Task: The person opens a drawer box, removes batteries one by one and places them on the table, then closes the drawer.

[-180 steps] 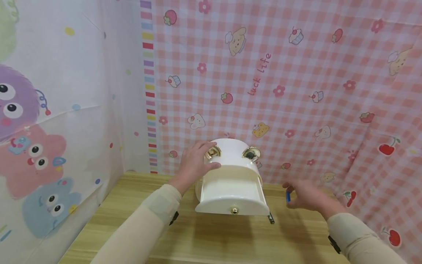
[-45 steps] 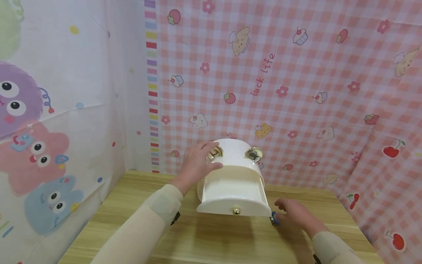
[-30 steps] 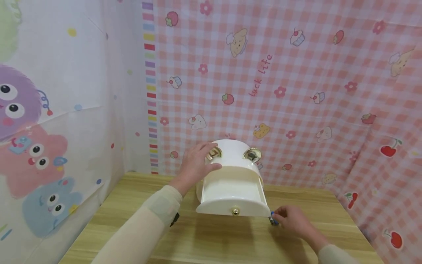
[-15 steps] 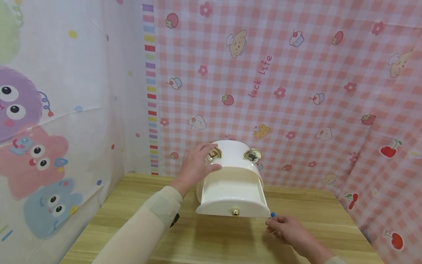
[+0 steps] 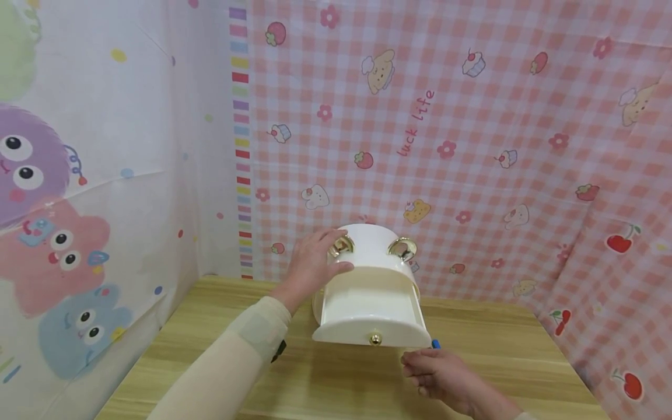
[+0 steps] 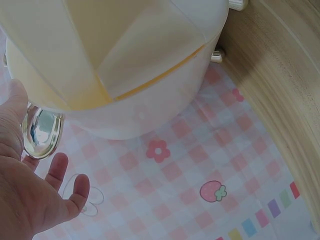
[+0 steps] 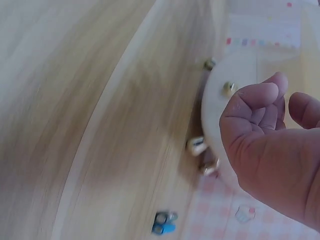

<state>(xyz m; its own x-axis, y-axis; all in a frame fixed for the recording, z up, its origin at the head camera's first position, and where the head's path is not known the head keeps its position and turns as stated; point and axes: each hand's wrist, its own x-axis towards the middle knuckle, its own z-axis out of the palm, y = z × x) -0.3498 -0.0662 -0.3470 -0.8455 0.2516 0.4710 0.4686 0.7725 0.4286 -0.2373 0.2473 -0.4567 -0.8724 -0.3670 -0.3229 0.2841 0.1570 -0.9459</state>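
Note:
A white rounded box (image 5: 370, 248) with gold ear-like discs (image 5: 403, 249) stands on the table, its drawer (image 5: 346, 334) pulled out. I see nothing inside the drawer in the head view. My left hand (image 5: 311, 263) grips the box's upper left, thumb on the front and other fingers behind the left gold disc (image 6: 42, 132). Below the drawer's front right, near its gold knob (image 5: 375, 339), my right hand (image 5: 446, 376) has loosely curled fingers and holds nothing. Small blue and dark cylinders, battery-like, lie beside the box; a blue one (image 5: 436, 344) shows past the drawer's right corner.
The wooden table (image 5: 210, 361) reaches back to a pink checked cloth (image 5: 325, 151) hanging behind the box. On the left hangs a white cloth (image 5: 157, 245) printed with cartoon figures. Gold feet (image 6: 217, 56) support the box.
The right hand, earlier carrying a blue cylinder, has set it down beside the dark one, let go and moved left toward the drawer knob. My left hand has stayed on the box.

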